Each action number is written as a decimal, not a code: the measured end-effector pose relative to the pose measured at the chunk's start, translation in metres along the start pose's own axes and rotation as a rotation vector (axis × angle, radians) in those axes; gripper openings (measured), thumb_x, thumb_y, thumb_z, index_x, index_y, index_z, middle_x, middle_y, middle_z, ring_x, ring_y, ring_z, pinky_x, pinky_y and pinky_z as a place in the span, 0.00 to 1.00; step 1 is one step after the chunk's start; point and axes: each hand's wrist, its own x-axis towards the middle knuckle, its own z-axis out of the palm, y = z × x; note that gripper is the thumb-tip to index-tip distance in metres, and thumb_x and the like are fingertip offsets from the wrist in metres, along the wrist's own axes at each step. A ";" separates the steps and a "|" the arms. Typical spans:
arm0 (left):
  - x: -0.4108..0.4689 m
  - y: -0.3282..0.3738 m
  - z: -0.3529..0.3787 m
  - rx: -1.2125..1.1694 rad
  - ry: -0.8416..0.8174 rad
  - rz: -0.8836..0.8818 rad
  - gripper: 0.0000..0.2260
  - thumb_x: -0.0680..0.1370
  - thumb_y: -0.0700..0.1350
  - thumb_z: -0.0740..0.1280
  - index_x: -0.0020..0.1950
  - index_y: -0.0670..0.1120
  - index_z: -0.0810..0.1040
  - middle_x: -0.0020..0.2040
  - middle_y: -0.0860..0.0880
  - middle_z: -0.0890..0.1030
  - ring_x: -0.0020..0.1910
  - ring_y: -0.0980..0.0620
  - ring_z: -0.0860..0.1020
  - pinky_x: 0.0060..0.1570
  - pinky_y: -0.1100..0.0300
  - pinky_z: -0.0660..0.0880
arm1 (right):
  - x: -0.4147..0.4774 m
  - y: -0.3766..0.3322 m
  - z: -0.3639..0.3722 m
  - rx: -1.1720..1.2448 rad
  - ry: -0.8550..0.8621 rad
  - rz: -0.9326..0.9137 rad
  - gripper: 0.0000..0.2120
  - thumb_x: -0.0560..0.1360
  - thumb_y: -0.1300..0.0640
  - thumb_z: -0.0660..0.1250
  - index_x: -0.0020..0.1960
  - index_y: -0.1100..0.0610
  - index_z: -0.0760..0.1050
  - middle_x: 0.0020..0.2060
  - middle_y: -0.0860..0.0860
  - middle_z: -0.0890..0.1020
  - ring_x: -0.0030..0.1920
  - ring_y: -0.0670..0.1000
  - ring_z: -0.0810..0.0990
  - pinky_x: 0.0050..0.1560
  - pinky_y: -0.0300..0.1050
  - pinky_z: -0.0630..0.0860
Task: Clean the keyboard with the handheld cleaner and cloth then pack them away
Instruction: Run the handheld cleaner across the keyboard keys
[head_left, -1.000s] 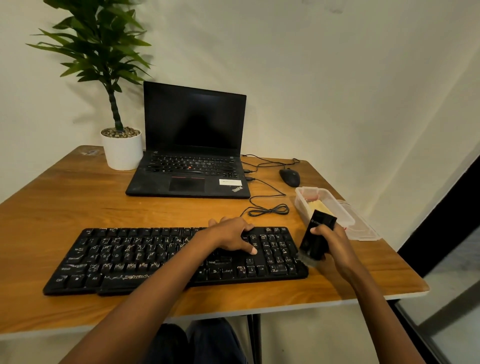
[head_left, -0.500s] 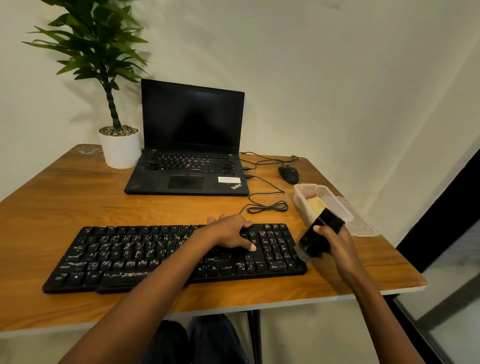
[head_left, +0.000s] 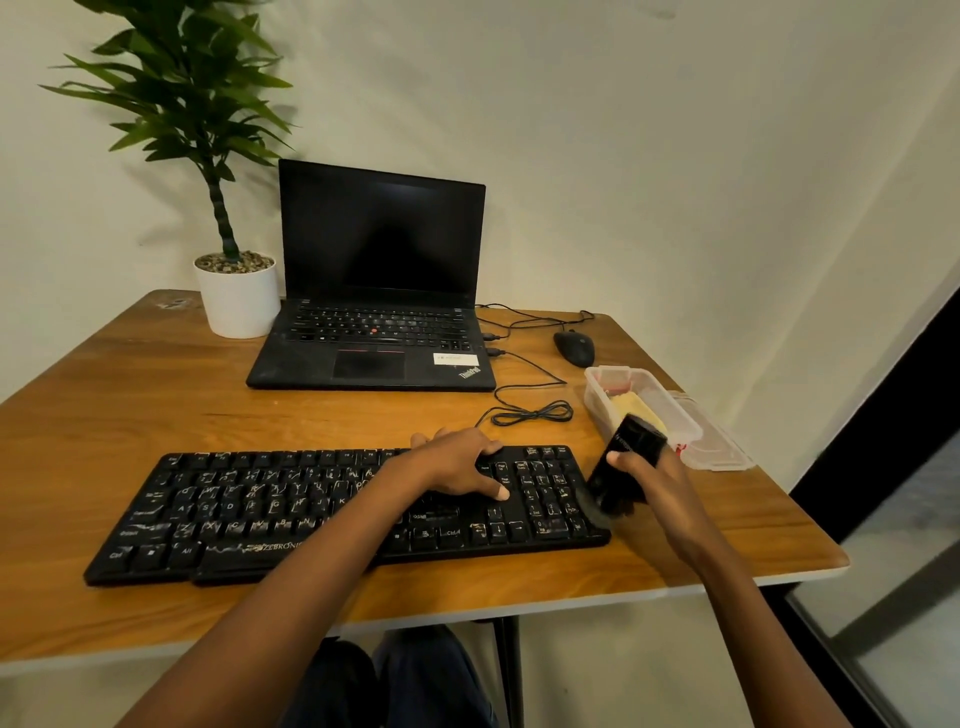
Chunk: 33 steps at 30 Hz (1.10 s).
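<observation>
Black cleaner in right hand slants, brush toward keyboard.

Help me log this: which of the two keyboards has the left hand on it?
The separate keyboard nearest the person: the left hand rests on its right half. The laptop farther back has its built-in one untouched.

L hand, R hand bare, dk blue trousers

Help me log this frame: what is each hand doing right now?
Left hand: open, fingers spread, resting on the keyboard.
Right hand: gripping the handheld cleaner at the keyboard's right end.
</observation>
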 end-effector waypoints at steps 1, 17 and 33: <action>0.000 0.001 0.000 -0.001 0.000 0.001 0.33 0.74 0.60 0.66 0.75 0.54 0.57 0.73 0.51 0.63 0.71 0.46 0.58 0.62 0.50 0.56 | 0.000 -0.003 0.001 -0.029 -0.045 0.011 0.07 0.75 0.61 0.63 0.51 0.53 0.69 0.45 0.51 0.77 0.47 0.49 0.76 0.40 0.41 0.74; 0.000 -0.001 0.001 0.017 -0.003 0.009 0.34 0.74 0.60 0.66 0.75 0.55 0.56 0.74 0.52 0.61 0.72 0.46 0.58 0.62 0.50 0.56 | 0.044 -0.019 0.026 -0.184 0.005 -0.180 0.12 0.75 0.58 0.65 0.55 0.52 0.65 0.44 0.47 0.76 0.45 0.45 0.76 0.41 0.40 0.74; 0.001 -0.001 0.002 0.005 -0.001 -0.006 0.34 0.73 0.60 0.66 0.75 0.55 0.57 0.73 0.51 0.63 0.71 0.46 0.59 0.63 0.49 0.56 | 0.041 -0.007 0.011 -0.069 0.118 -0.174 0.12 0.76 0.59 0.63 0.58 0.54 0.66 0.45 0.46 0.75 0.45 0.43 0.75 0.40 0.36 0.72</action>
